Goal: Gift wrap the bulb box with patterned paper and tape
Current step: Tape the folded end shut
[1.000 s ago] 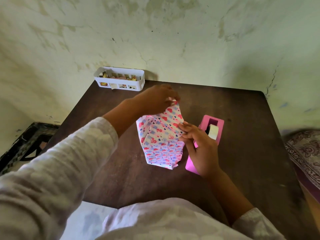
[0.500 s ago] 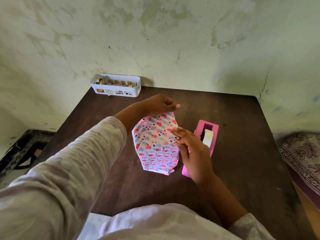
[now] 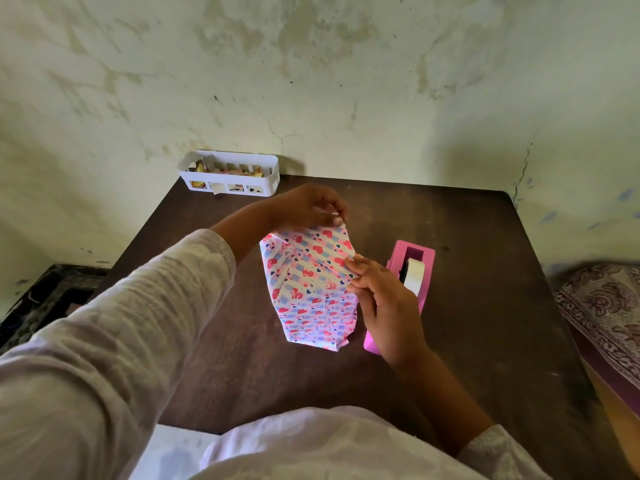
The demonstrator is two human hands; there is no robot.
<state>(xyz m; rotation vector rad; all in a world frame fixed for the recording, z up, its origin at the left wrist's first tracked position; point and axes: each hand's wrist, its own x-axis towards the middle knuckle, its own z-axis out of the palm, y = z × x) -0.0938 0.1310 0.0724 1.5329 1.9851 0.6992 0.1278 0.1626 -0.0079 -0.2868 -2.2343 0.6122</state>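
Since a moment ago little has shifted. Left hand (image 3: 308,206) pinches the paper's (image 3: 311,289) far flap to keep the fold tight; right hand (image 3: 384,303) pinches its side seam. Parcel stands mid-table (image 3: 485,306), dispenser (image 3: 414,271) just beside for taping.

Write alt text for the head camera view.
Two hands fold heart-patterned paper around a box on a dark wooden table: the left hand pinches its far end, the right hand its side. A pink tape dispenser stands right; a white basket sits by the wall.
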